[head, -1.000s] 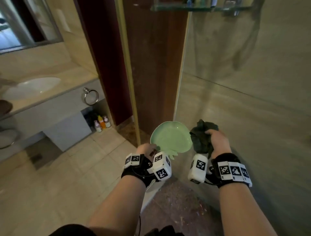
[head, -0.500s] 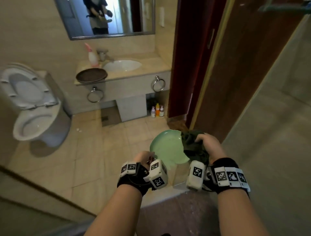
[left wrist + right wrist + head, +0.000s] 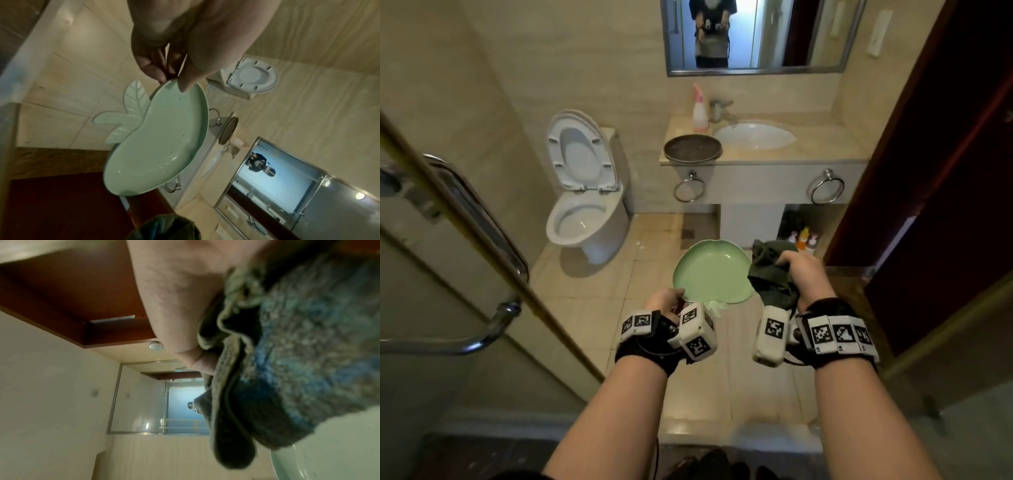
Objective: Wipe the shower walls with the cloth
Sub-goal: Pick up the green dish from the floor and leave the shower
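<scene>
My right hand (image 3: 803,274) grips a bunched dark green cloth (image 3: 768,274), which fills most of the right wrist view (image 3: 287,353). My left hand (image 3: 666,301) pinches the near rim of a pale green apple-shaped plate (image 3: 710,272) with a leaf handle; the left wrist view shows thumb and fingers clamped on that plate (image 3: 156,146). Both hands are held out at waist height, side by side, above the tiled floor. The glass shower door (image 3: 431,274) with its chrome handle (image 3: 482,335) stands at my left.
Ahead are a toilet (image 3: 585,212) with its lid up, a vanity counter (image 3: 825,154) with a basin, a brown dish (image 3: 692,148) and a spray bottle (image 3: 700,109). Small bottles (image 3: 804,238) stand under the counter. A dark red door (image 3: 945,205) is at the right.
My view has swung left from the shower wall toward the bathroom, toilet and vanity. Both hands keep their holds on plate and cloth.
</scene>
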The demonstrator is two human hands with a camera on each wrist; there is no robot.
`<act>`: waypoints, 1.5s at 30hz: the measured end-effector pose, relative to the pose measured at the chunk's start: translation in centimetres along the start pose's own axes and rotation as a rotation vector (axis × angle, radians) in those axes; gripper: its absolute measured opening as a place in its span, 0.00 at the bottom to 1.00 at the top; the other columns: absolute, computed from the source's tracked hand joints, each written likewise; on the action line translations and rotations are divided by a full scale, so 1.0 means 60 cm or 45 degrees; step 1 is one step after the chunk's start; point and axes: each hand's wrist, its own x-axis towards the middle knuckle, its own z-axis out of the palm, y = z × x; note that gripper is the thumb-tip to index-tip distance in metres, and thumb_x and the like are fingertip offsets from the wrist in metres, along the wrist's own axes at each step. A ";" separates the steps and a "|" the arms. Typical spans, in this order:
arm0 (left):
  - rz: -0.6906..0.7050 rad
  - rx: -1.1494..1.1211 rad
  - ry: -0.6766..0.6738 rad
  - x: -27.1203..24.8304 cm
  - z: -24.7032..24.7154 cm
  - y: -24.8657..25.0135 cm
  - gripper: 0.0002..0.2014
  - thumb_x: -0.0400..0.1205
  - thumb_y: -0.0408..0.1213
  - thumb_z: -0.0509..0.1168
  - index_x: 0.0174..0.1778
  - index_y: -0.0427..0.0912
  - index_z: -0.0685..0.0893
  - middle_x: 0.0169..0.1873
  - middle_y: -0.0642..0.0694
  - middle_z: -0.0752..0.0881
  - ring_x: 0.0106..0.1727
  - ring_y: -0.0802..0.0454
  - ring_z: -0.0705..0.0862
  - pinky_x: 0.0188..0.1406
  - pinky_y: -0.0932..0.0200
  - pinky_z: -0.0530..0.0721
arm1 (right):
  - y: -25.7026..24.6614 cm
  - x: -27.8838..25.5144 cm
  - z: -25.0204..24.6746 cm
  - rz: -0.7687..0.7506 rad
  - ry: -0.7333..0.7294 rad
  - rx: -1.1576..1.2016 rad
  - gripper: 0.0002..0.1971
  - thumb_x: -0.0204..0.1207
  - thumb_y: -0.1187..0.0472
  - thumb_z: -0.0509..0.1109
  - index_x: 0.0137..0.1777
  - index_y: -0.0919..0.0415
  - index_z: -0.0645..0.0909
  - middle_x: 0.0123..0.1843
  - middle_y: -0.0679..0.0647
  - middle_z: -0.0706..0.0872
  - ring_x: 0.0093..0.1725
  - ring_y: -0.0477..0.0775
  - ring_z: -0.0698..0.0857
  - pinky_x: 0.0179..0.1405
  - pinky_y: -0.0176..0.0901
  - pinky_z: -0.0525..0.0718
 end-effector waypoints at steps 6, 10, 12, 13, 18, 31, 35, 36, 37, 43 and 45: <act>0.023 -0.080 0.082 0.047 -0.021 0.066 0.15 0.87 0.30 0.56 0.32 0.36 0.69 0.16 0.44 0.69 0.06 0.55 0.68 0.06 0.70 0.69 | -0.003 0.062 0.084 0.019 -0.011 0.015 0.10 0.73 0.77 0.59 0.37 0.63 0.75 0.34 0.59 0.80 0.33 0.55 0.80 0.32 0.42 0.80; 0.005 -0.145 0.140 0.094 -0.015 0.089 0.13 0.86 0.29 0.59 0.34 0.35 0.72 0.27 0.44 0.71 0.17 0.54 0.72 0.10 0.70 0.72 | -0.002 0.123 0.111 0.057 -0.052 -0.040 0.10 0.73 0.77 0.58 0.37 0.62 0.73 0.36 0.59 0.79 0.37 0.56 0.80 0.37 0.45 0.79; 0.017 -0.153 0.147 0.120 -0.003 0.103 0.12 0.85 0.29 0.60 0.35 0.35 0.72 0.27 0.44 0.71 0.18 0.55 0.72 0.10 0.70 0.72 | -0.005 0.164 0.123 0.072 -0.050 -0.040 0.10 0.73 0.77 0.58 0.36 0.63 0.73 0.37 0.59 0.79 0.39 0.57 0.80 0.39 0.46 0.78; 0.023 -0.158 0.148 0.135 0.005 0.114 0.12 0.85 0.29 0.60 0.34 0.35 0.72 0.27 0.44 0.71 0.15 0.55 0.72 0.10 0.71 0.72 | -0.006 0.186 0.131 0.086 -0.050 -0.040 0.10 0.73 0.77 0.58 0.37 0.63 0.74 0.37 0.60 0.79 0.39 0.58 0.80 0.40 0.47 0.78; 0.027 -0.228 0.160 0.234 0.054 0.198 0.12 0.86 0.31 0.58 0.36 0.35 0.71 0.29 0.43 0.71 0.17 0.51 0.74 0.09 0.68 0.73 | -0.047 0.339 0.174 0.097 -0.095 -0.105 0.08 0.74 0.75 0.60 0.38 0.64 0.75 0.40 0.60 0.79 0.40 0.58 0.80 0.41 0.47 0.78; 0.110 -0.499 0.329 0.453 0.270 0.414 0.07 0.85 0.29 0.58 0.41 0.34 0.75 0.32 0.43 0.75 0.28 0.50 0.74 0.24 0.59 0.78 | -0.233 0.727 0.238 -0.021 -0.323 -0.246 0.09 0.73 0.73 0.60 0.37 0.60 0.76 0.42 0.62 0.81 0.45 0.58 0.80 0.45 0.49 0.77; 0.109 -0.469 0.415 0.493 0.295 0.454 0.09 0.84 0.28 0.59 0.37 0.35 0.74 0.29 0.42 0.73 0.28 0.48 0.73 0.32 0.56 0.76 | -0.241 0.794 0.254 0.006 -0.346 -0.261 0.07 0.73 0.73 0.61 0.40 0.62 0.76 0.41 0.61 0.81 0.43 0.58 0.81 0.41 0.47 0.78; 0.114 -0.468 0.423 0.504 0.299 0.464 0.09 0.84 0.27 0.60 0.38 0.35 0.75 0.30 0.41 0.74 0.29 0.48 0.74 0.33 0.56 0.76 | -0.245 0.810 0.260 0.005 -0.354 -0.270 0.06 0.73 0.73 0.61 0.40 0.63 0.76 0.41 0.61 0.80 0.43 0.58 0.80 0.42 0.48 0.78; 0.115 -0.476 0.430 0.514 0.304 0.475 0.07 0.84 0.27 0.60 0.40 0.34 0.75 0.31 0.41 0.75 0.30 0.48 0.75 0.34 0.56 0.76 | -0.248 0.827 0.268 0.006 -0.360 -0.279 0.05 0.72 0.73 0.60 0.41 0.63 0.75 0.40 0.61 0.79 0.43 0.58 0.79 0.42 0.48 0.77; 0.131 -0.545 0.473 0.584 0.322 0.556 0.10 0.85 0.27 0.60 0.37 0.35 0.74 0.31 0.41 0.75 0.28 0.51 0.73 0.19 0.61 0.77 | -0.266 0.927 0.338 0.011 -0.424 -0.328 0.07 0.72 0.72 0.61 0.37 0.61 0.74 0.38 0.58 0.78 0.41 0.57 0.79 0.40 0.48 0.76; 0.126 -0.556 0.487 0.612 0.327 0.589 0.09 0.85 0.28 0.59 0.38 0.35 0.74 0.31 0.41 0.73 0.28 0.50 0.72 0.20 0.60 0.77 | -0.277 0.962 0.367 0.008 -0.441 -0.342 0.07 0.73 0.72 0.61 0.37 0.61 0.74 0.37 0.57 0.77 0.40 0.58 0.78 0.39 0.47 0.76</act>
